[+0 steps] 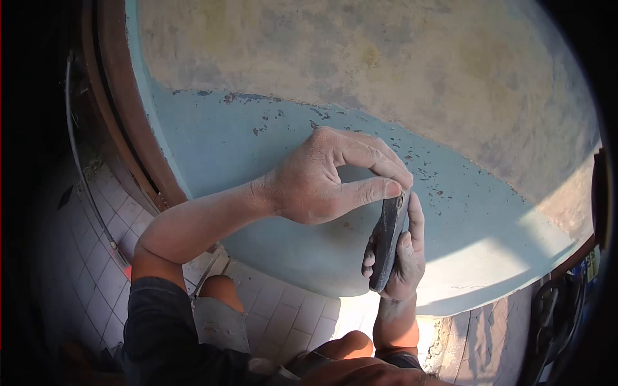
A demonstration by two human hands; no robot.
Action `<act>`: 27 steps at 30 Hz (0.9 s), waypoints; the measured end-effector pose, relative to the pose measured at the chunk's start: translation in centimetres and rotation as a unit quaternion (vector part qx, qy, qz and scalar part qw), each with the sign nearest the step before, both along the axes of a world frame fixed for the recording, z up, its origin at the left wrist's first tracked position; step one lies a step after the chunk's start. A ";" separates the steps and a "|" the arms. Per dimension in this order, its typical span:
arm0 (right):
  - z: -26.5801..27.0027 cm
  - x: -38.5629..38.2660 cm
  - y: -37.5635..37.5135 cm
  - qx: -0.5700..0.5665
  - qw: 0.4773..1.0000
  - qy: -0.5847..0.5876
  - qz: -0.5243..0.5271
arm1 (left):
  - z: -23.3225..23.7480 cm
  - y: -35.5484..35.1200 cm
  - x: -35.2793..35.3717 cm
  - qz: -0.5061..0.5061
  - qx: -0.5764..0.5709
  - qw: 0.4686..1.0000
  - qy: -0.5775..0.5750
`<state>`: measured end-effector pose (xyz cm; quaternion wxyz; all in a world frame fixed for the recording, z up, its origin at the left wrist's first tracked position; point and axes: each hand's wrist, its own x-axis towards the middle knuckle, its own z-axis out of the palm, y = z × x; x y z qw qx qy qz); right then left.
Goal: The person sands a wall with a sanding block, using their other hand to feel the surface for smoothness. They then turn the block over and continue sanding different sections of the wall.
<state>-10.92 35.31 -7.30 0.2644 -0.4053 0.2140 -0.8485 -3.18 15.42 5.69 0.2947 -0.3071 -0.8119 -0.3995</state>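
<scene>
A long, narrow dark sanding block point(389, 241) stands nearly on end in front of me, with what looks like sandpaper around it. My right hand point(407, 264) grips it from below and the right, fingers wrapped behind it. At its upper end, the thumb and fingertips of my left hand point(328, 174) pinch the edge. Pale dust coats both hands. Behind them is a large curved panel point(257, 154) with light blue paint, chipped in spots. Its upper part is a bare, mottled beige area point(360, 51).
A brown frame edge point(122, 96) runs down the panel's left side, with a thin hose or cable point(80, 154) beyond it. Floor tiles point(283, 312) lie below, around my knees. Dark objects point(566, 309) stand at the lower right, and sunlight falls across the panel's lower right.
</scene>
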 end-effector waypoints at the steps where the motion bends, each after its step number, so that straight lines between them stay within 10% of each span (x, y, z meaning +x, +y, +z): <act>1: 0.5 0.0 0.6 0.041 0.999 0.004 -0.013 | 0.8 -0.9 0.6 0.011 0.013 1.000 0.005; 5: 2.7 0.0 2.6 0.192 0.893 0.243 -0.326 | 5.1 -8.1 2.5 0.258 -0.124 0.913 0.292; 9: 4.4 0.0 4.8 0.302 0.781 0.361 -0.411 | 6.7 -13.9 5.1 0.451 -0.242 0.789 0.341; 19: 6.8 5.4 5.4 0.287 0.469 0.589 -0.593 | 3.4 -17.6 2.6 0.386 -0.230 0.768 0.456; 27: 12.9 1.8 -2.3 0.161 0.387 0.616 -0.667 | 3.1 -17.4 3.1 0.464 -0.209 0.742 0.436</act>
